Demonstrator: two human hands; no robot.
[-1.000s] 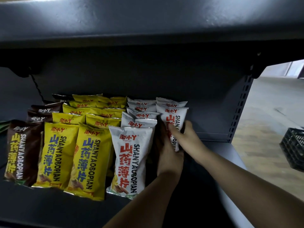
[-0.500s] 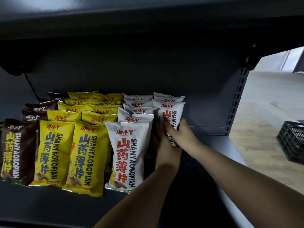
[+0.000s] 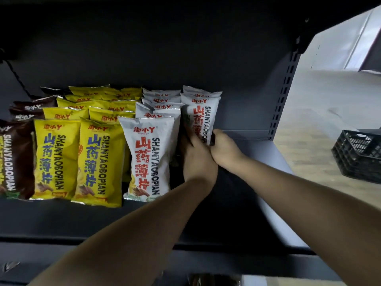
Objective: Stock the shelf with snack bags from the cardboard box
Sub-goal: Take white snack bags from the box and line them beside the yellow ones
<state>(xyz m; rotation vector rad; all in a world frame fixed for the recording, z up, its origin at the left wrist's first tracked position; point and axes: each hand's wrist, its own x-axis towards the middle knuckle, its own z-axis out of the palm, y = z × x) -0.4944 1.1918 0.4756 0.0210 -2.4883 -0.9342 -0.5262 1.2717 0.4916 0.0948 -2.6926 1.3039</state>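
Right hand [image 3: 223,150] lower on upright bag [image 3: 201,116]

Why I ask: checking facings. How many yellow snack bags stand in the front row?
2: left yellow bag beside the brown bag; right yellow bag beside the front white bag. More stand behind, partly hidden.

Left hand [image 3: 199,162], right hand [image 3: 225,150] and forearms [image 3: 144,234] are bare.

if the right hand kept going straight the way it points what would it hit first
The white bag it grips: the right hand points back into the shelf, at that bag's lower right edge. Behind it stands another white bag, then probably the back wall; depth is unclear.
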